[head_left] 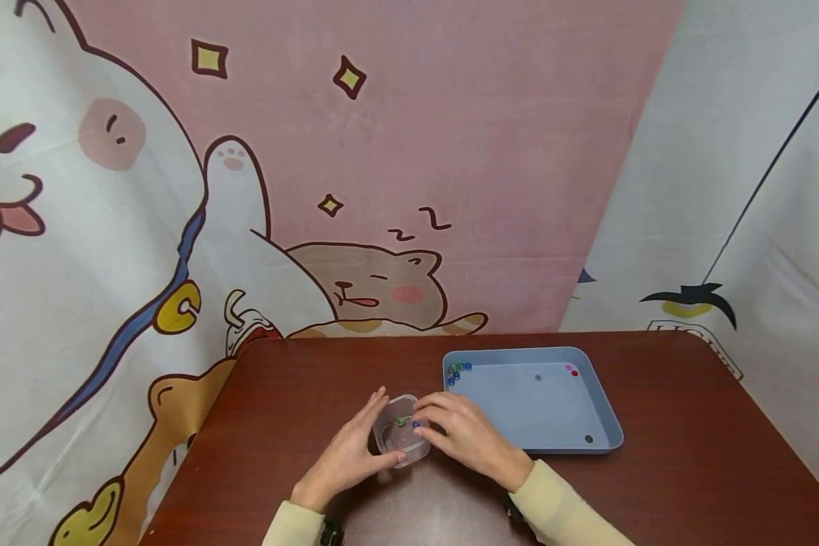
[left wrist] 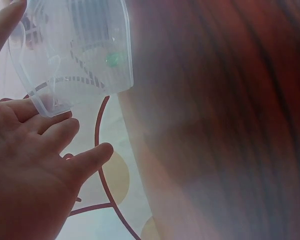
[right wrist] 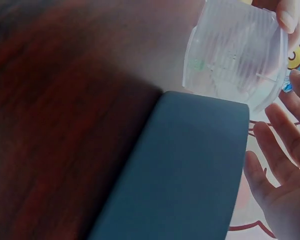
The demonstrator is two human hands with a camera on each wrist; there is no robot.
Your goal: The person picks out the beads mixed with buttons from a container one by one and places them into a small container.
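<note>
A clear plastic container rests on the table, tilted toward me. My left hand holds it from the left, thumb at the near side and fingers along the far side. A green marble lies inside; it shows through the wall in the left wrist view. Over the container's right rim, my right hand pinches a blue marble between thumb and index finger. The right hand's other fingers are spread and hold nothing.
Right of the container lies a light blue tray. Several blue and green marbles cluster in its far left corner. A red piece, a pink one, and two dark round ones lie elsewhere in it. A patterned cloth hangs behind the brown table.
</note>
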